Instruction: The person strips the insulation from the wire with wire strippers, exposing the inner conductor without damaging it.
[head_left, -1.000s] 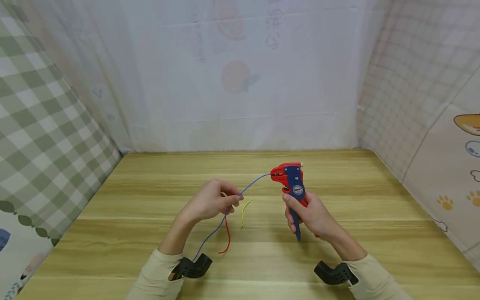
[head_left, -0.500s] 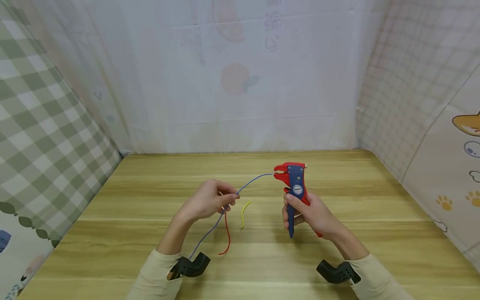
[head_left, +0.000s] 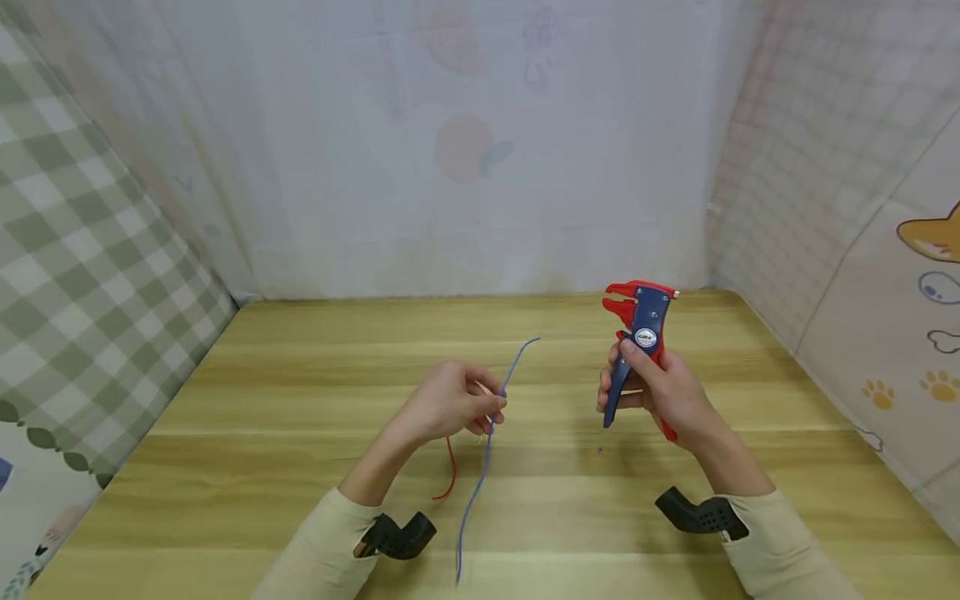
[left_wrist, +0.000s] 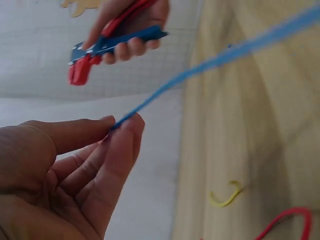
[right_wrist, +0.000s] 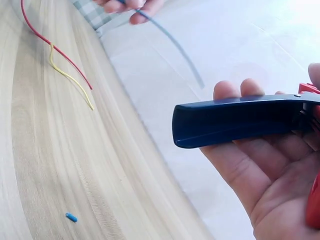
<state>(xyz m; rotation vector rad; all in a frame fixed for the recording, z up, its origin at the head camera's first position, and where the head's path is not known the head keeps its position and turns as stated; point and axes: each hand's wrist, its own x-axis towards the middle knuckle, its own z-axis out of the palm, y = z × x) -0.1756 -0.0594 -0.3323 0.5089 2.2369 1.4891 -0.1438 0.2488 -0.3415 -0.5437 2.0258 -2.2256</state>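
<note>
Between thumb and forefinger my left hand (head_left: 453, 404) pinches a blue wire (head_left: 474, 500), held above the table. Its short upper end curves away to the right and its longer part hangs down toward the front. My right hand (head_left: 678, 392) grips a red and blue wire stripper (head_left: 647, 321) by its spread handles, with the tool's red jaws parted and nothing between them. A gap separates the wire's end from the stripper. On the table below the tool lies a tiny blue piece (right_wrist: 71, 217), which looks like cut insulation.
A red wire (head_left: 452, 471) lies on the wooden table (head_left: 300, 392) beneath my left hand. Close to it is a short yellow wire (right_wrist: 70, 76), mostly hidden by the hand in the head view. A pale sheet (head_left: 337, 167) hangs behind the table.
The blue wire's end has come out of the stripper's jaws. My right hand moved right and away with the stripper; my left shifted slightly right. The tiny blue piece now shows on the table.
</note>
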